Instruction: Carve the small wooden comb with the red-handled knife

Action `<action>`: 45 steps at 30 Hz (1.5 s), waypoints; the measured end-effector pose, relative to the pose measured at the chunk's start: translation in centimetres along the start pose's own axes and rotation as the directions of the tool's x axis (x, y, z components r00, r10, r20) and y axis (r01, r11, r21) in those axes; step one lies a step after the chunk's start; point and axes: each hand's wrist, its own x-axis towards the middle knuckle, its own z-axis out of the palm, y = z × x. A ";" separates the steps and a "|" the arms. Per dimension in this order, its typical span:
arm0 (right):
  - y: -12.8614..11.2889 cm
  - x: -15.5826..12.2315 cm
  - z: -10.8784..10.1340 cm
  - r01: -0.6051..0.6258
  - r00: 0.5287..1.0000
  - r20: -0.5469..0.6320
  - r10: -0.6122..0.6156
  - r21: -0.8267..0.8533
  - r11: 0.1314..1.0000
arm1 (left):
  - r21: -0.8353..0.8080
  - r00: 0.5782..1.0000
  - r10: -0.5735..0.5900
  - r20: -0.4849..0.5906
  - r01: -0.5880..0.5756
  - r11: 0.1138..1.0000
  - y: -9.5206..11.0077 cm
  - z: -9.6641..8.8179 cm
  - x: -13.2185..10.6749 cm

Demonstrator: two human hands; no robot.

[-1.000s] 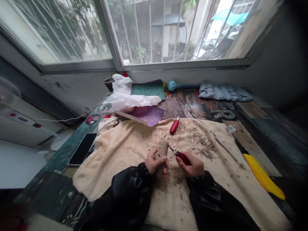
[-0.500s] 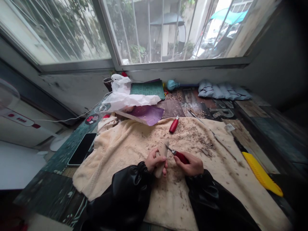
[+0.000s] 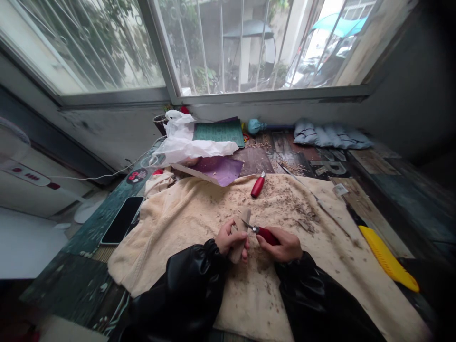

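My left hand [image 3: 231,240] is closed around a pale piece of wood [image 3: 244,218], which stands up between thumb and fingers. In my right hand [image 3: 283,244] is a carving knife [image 3: 266,234] with a red handle and a metal collar. Its thin blade points left and meets the upper part of the wood. Under both hands spreads a cream towel [image 3: 178,213] strewn with wood shavings. A second red-handled tool [image 3: 258,185] lies on the towel beyond the hands.
A saw with a yellow handle [image 3: 388,256] lies at the right. On the left is a phone [image 3: 123,221]. Behind the towel are purple paper [image 3: 223,171], a white plastic bag [image 3: 199,148], a green mat [image 3: 219,132] and a grey-blue cushion [image 3: 329,134] below the window.
The blade has shifted slightly left across the wood, and my right hand has moved a little with it. My left hand keeps its hold almost unmoved.
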 end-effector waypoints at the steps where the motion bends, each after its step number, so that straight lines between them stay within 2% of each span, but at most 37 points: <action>1: 0.0 0.0 0.0 0.002 1.000 0.001 -0.002 -0.002 1.000 | 0.000 1.000 0.000 0.000 0.000 1.000 0.0 0.0 0.0; 16: 0.2 0.0 -0.1 0.007 1.000 -0.017 -0.007 -0.034 0.999 | 0.002 1.000 -0.016 0.004 0.016 1.000 -0.1 -0.1 -0.2; 32: 0.1 0.1 -0.5 0.009 0.998 -0.060 -0.011 -0.027 1.000 | -0.070 0.984 -0.109 0.141 0.120 0.990 0.3 -0.5 -0.5; 45: 0.2 -0.3 -0.3 0.037 0.999 -0.039 -0.038 -0.038 0.999 | -0.081 0.980 -0.125 0.155 0.139 0.987 0.1 -0.5 -0.4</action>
